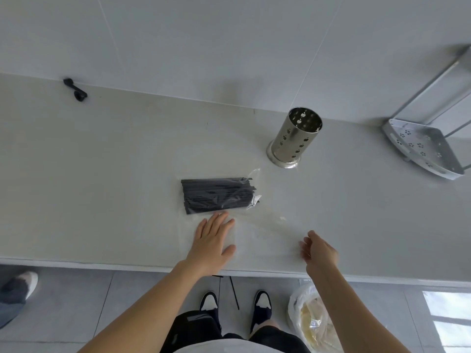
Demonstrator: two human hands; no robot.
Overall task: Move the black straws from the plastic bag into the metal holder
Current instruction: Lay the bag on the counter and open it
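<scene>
Lying mid-frame, black straws (216, 196) all inside plastic bag (251, 200); metal holder (295, 137), upper right, seemingly empty. Left hand (212, 244) flat, fingers spread, just below; right hand (319, 253) loosely open, holding nothing. Nothing transferred.

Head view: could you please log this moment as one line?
straws: in bag, on counter | holder: empty, upright | left hand: flat by bag | right hand: open, empty

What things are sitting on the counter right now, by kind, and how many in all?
Bag of black straws: 1
Metal holder: 1
Perforated metal rack: 1
Small black object near the wall: 1
Total: 4, counting the straw bundle as one; single straws are too packed to count.
</scene>
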